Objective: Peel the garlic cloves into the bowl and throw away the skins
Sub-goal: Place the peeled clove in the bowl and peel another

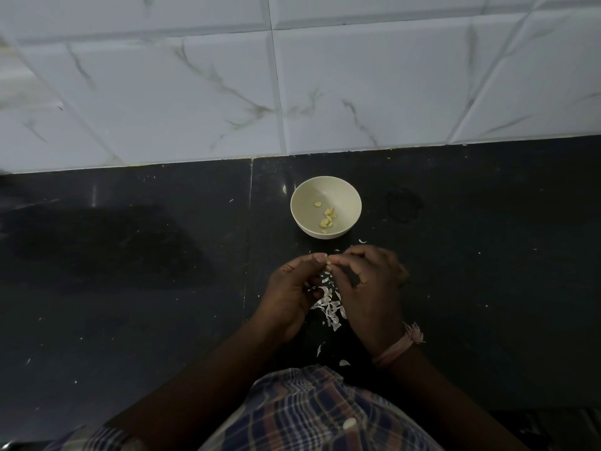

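Note:
A small cream bowl point(302, 193) stands on the dark counter with several peeled garlic cloves point(327, 218) in its bottom. Just in front of it, my left hand point(289, 294) and my right hand point(370, 288) meet fingertip to fingertip and pinch one small garlic clove point(328, 262) between them. Most of the clove is hidden by my fingers. A pile of white garlic skins point(330, 307) lies on the counter under and between my hands.
The black stone counter point(130, 288) runs left and right, with a seam left of the bowl. White marbled wall tiles point(292, 76) rise behind it. Stray skin flakes point(344, 362) lie near my checked shirt.

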The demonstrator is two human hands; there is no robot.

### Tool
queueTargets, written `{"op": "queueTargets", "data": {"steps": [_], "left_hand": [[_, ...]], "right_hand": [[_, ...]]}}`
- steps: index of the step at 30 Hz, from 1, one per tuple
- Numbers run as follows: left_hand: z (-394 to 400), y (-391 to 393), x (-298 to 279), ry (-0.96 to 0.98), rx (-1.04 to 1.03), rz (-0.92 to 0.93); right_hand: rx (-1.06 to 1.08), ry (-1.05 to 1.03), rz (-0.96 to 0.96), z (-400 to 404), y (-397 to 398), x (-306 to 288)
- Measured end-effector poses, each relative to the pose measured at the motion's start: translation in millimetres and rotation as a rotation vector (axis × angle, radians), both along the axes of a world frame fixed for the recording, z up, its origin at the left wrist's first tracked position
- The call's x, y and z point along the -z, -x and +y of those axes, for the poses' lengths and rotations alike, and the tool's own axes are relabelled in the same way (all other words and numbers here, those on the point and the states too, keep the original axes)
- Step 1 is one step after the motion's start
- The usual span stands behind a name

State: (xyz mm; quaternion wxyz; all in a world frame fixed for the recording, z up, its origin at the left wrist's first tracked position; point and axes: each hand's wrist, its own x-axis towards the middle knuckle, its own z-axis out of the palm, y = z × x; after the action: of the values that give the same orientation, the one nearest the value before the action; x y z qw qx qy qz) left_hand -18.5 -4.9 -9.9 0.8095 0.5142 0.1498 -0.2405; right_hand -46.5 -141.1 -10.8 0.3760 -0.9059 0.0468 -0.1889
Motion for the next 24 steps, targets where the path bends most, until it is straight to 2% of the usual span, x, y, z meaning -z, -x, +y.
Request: {"op": "queueTargets", "data": {"steps": [3,9,17,24], "left_hand": [[-2,0,0,0.024,0.016,0.006],[-2,-1,-2,0.014,0.004,0.02],[-2,-3,-7,-0.107,-0.058,-0.01],[0,2,-13,-0.158,-0.042,-0.067]], "right_hand": [[0.018,-0.008,0.001,2,0,-1],[-0.003,-0.158,0.039,3,1,1],[-0.05,-0.046,-0.002,-1,-2,3],[-0.054,-0.074,0.039,-1,1,2]]}}
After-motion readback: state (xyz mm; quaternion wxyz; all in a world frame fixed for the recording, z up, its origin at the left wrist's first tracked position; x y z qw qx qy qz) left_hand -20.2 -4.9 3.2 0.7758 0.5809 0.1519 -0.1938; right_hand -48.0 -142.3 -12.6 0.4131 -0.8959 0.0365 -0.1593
